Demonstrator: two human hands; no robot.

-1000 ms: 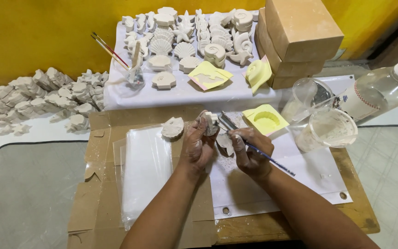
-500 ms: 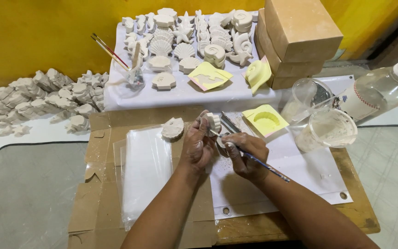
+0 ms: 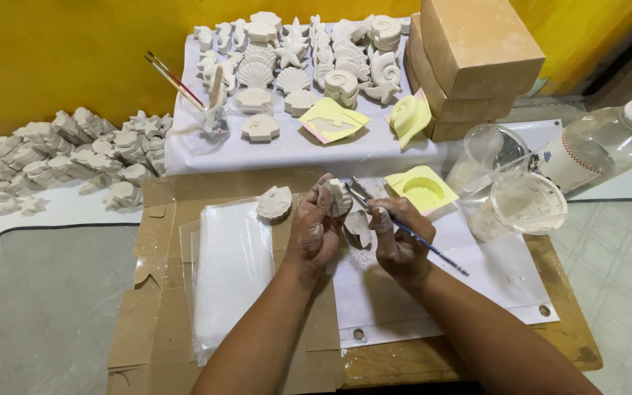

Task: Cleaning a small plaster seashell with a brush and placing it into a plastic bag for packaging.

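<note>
**Brush tip now up at the little white shape**

Left hand (image 3: 314,234) wrapped tight around a small white plaster shape (image 3: 339,196), held up just above the table (image 3: 565,351). Right hand (image 3: 398,245) pinched shut on a thin brush (image 3: 411,230), with the brush tip right beside the shape, maybe touching; too small to tell. Looks like cleaning or painting of the shape in hand, going on bit by bit.

A second ago: both hands lower and closer together, brush lying flatter over the white sheet (image 3: 477,285). Half a second ago: shape lifted, brush tipped up toward it. Now: much the same hold, hands a little more apart, shape turned a bit more toward the brush. Nothing else moved.

Close by: another white shape (image 3: 275,202) lying on the cardboard (image 3: 155,307), just left of the left hand. One more pale piece (image 3: 358,227) lying between the two hands. Yellow mould (image 3: 422,192) just behind the right hand. Two clear cups (image 3: 521,208) and a clear bottle (image 3: 601,146) off to the right. Many white shell and star shapes (image 3: 309,66) set out on the cloth at the back, near brown boxes (image 3: 477,51). A heap of more white shapes (image 3: 45,157) at the far left. Spare brushes in a cup (image 3: 210,117).
</note>
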